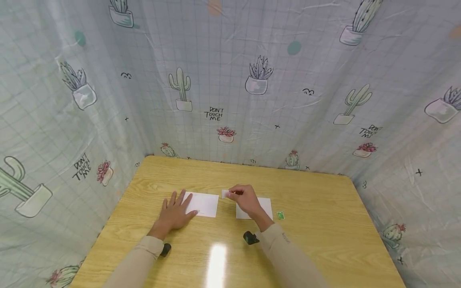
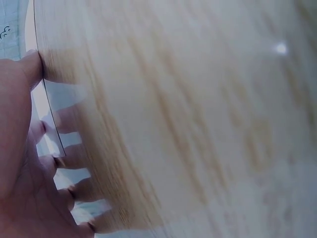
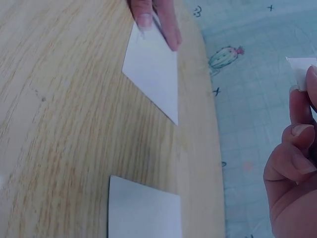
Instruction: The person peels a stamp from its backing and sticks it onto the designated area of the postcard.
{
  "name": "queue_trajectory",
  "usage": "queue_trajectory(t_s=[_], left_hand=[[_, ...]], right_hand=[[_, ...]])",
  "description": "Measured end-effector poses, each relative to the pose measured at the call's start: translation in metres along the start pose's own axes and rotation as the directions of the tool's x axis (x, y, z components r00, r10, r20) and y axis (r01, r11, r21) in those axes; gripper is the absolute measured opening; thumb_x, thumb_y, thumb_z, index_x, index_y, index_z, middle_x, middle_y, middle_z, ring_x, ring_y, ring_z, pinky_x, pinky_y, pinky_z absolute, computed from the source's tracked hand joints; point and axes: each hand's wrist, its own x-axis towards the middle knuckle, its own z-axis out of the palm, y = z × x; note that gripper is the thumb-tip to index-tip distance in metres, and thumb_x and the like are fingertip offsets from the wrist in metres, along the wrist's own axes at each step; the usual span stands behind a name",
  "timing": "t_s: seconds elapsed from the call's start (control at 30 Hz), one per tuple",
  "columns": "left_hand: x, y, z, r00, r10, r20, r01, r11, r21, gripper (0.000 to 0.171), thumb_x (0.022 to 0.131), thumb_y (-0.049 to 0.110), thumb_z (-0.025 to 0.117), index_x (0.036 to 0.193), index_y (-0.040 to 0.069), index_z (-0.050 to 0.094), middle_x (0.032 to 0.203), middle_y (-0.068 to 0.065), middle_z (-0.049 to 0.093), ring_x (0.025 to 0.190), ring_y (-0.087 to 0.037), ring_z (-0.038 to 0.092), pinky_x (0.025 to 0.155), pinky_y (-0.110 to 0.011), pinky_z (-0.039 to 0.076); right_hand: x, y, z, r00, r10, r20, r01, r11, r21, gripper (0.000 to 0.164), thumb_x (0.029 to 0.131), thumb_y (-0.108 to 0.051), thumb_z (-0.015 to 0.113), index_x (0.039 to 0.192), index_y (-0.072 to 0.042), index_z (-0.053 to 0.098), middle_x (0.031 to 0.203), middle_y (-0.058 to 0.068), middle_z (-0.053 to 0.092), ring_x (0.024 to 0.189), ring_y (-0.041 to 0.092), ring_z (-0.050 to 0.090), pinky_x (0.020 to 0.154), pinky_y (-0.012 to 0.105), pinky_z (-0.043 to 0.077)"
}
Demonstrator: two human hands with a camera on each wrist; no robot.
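Note:
My left hand [image 1: 176, 213] lies flat with fingers spread over the left end of a white rectangular card [image 1: 206, 205]. The left wrist view catches its fingertips along the edge of that card [image 2: 43, 111]. Between thumb and fingertips, my right hand [image 1: 247, 201] pinches a small white paper piece [image 1: 225, 193], held up over the table just beyond the card's right end; this piece [image 3: 301, 72] shows a pale, plain face in the right wrist view. Under the right wrist is a second white card [image 1: 265, 205], partly hidden by the hand.
A small green, white-edged, stamp-like piece [image 1: 281, 215] lies on the wooden table [image 1: 317, 232] right of the second card. Black wrist cameras sit at both sleeves. A cactus-print curtain [image 1: 230, 80] hangs behind and beside the table. Light glares on the near tabletop.

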Motion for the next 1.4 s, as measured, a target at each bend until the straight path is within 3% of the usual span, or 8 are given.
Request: queue_trajectory(t_s=[0.3,0.5,0.7,1.03,1.23,1.4], left_hand=[[0.002,0.0,0.001,1.0,0.005,-0.008,-0.005,1.0,-0.014,0.076,0.106,0.052,0.051,0.166,0.011,0.028,0.175,-0.022,0.012,0.16,-0.054,0.004,0.122,-0.079,0.004],[0.004,-0.002,0.003,1.0,0.0,0.0,0.0,1.0,-0.011,0.077,0.106,0.053,0.051,0.167,0.012,0.026,0.175,-0.022,0.01,0.16,-0.054,0.003,0.123,-0.078,0.003],[0.003,-0.003,0.003,1.0,-0.001,0.005,0.001,1.0,-0.007,0.077,0.106,0.054,0.05,0.167,0.013,0.024,0.176,-0.021,0.009,0.161,-0.053,0.001,0.123,-0.078,0.002],[0.002,-0.003,0.002,1.0,0.003,-0.008,-0.003,1.0,-0.015,0.078,0.106,0.054,0.051,0.167,0.013,0.026,0.175,-0.022,0.011,0.16,-0.054,0.003,0.122,-0.079,0.003],[0.003,-0.003,0.003,1.0,0.001,-0.015,-0.001,1.0,-0.001,0.077,0.106,0.054,0.051,0.166,0.013,0.027,0.175,-0.022,0.012,0.16,-0.054,0.005,0.122,-0.079,0.005],[0.004,-0.002,0.002,1.0,0.004,-0.007,-0.004,1.0,-0.003,0.077,0.106,0.054,0.052,0.166,0.013,0.027,0.175,-0.022,0.012,0.16,-0.054,0.005,0.122,-0.079,0.005]], right_hand=[[-0.002,-0.013,-0.001,1.0,-0.022,-0.007,0.022,1.0,0.006,0.012,0.096,-0.01,0.075,0.101,-0.001,0.081,0.102,0.016,0.076,0.084,0.013,0.064,0.084,0.054,0.058],[-0.003,-0.021,-0.002,0.999,-0.039,-0.018,0.039,0.999,-0.012,0.012,0.096,-0.01,0.075,0.1,-0.001,0.081,0.1,0.015,0.076,0.084,0.012,0.065,0.08,0.042,0.059],[-0.003,-0.025,-0.004,0.998,-0.065,-0.017,0.064,0.998,-0.008,0.013,0.096,-0.012,0.075,0.099,-0.001,0.081,0.097,0.017,0.076,0.078,0.013,0.059,0.07,0.027,0.051],[-0.004,-0.036,-0.008,0.996,-0.087,-0.01,0.087,0.996,-0.005,0.014,0.096,-0.011,0.075,0.101,0.001,0.081,0.102,0.021,0.077,0.084,0.012,0.065,0.078,0.031,0.058],[-0.005,-0.042,-0.01,0.995,-0.098,-0.016,0.098,0.995,0.002,0.014,0.097,-0.01,0.073,0.101,0.001,0.081,0.102,0.021,0.077,0.081,0.014,0.064,0.073,0.025,0.055],[-0.006,-0.047,-0.012,0.992,-0.125,-0.012,0.125,0.992,-0.003,0.014,0.098,-0.01,0.073,0.101,0.001,0.081,0.101,0.021,0.077,0.083,0.013,0.066,0.075,0.029,0.058]])
